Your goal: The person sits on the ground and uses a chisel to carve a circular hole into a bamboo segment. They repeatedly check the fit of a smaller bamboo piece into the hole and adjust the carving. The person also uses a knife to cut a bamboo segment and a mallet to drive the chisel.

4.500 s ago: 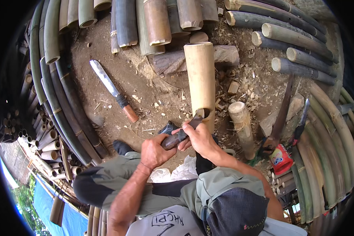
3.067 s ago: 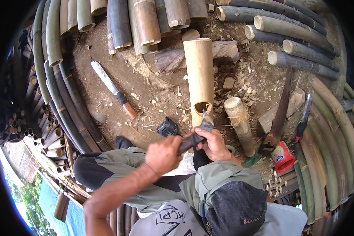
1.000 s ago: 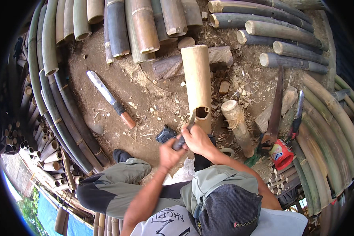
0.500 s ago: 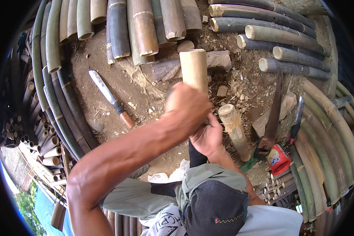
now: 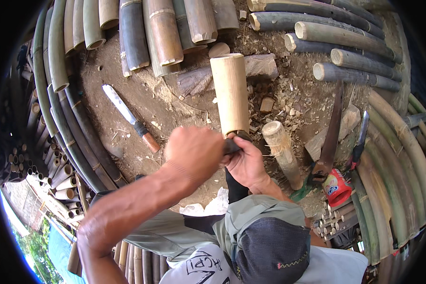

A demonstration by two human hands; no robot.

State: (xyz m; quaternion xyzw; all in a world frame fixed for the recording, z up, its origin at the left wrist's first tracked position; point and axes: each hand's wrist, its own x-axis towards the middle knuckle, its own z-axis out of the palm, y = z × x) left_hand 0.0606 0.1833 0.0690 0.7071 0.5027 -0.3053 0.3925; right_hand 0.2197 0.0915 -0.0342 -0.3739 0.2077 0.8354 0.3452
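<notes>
A pale, peeled bamboo tube [image 5: 229, 92] lies in the middle, its far end over a block of wood [image 5: 194, 81]. Close to the tube's near end is my left hand [image 5: 194, 150], curled into a fist and blurred; what it grips is hidden. My right hand [image 5: 247, 163] is closed at that same end, thumb pressed against a small dark piece [image 5: 231, 146] whose kind I cannot make out. Right of it stands a short bamboo piece [image 5: 283, 154] with frayed fibres. A big knife [image 5: 128, 113] with a wooden handle rests on the ground at left.
Bamboo poles lie in rows at the far side [image 5: 165, 38], upper right [image 5: 345, 45] and right edge [image 5: 393, 175]. A rusty saw [image 5: 331, 132], another knife [image 5: 360, 139] and a red container [image 5: 337, 188] are at right. Wood chips [image 5: 288, 111] litter the dirt.
My left hand has swung left and nearer, off the front of the tube. The tube's near end and the dark piece by my right hand now show.
</notes>
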